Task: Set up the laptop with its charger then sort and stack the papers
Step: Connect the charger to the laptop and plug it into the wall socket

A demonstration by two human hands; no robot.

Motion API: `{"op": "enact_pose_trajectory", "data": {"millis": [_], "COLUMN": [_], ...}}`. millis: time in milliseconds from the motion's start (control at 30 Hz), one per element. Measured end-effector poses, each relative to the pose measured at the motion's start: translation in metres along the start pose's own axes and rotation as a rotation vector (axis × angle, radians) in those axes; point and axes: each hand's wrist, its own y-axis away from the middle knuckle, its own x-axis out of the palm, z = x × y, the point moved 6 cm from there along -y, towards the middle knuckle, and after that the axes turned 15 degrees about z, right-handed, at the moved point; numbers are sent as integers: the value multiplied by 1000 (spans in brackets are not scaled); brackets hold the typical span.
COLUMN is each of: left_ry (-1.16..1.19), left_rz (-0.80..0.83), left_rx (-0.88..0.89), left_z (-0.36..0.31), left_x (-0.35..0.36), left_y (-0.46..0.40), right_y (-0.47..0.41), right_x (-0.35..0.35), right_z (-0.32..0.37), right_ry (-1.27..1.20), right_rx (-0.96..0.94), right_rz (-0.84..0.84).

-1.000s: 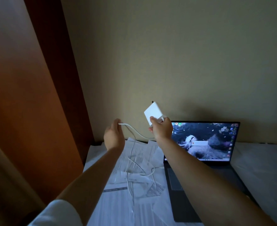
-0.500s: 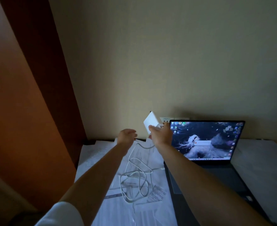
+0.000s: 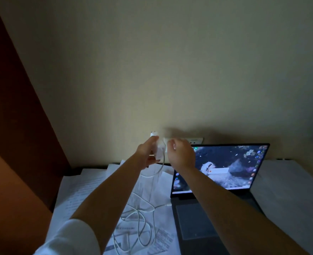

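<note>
Charger step in hand — small white plastic charger brick (image 3: 156,148) gripped in left hand (image 3: 147,153) near white wall socket strip (image 3: 194,140), right hand (image 3: 179,153) loosely curled, empty — next: prongs lined up, pressed home.

Home desk: laptop (image 3: 220,173), papers (image 3: 89,188), wall socket (image 3: 195,140)

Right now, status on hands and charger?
Left hand grips charger brick, prongs up, short of wall socket. Right hand beside it, grip unclear. Cable loose over papers.
</note>
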Motion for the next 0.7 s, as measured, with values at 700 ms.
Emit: {"op": "enact_pose_trajectory", "data": {"millis": [700], "left_ry": [-111], "left_rz": [130], "left_rx": [-215], "left_z": [46], "left_x": [30], "left_y": [-88], "right_y": [-13], "right_x": [4], "right_z": [-66], "right_ry": [300], "right_rx": [-259], "right_rz": [-321]}}
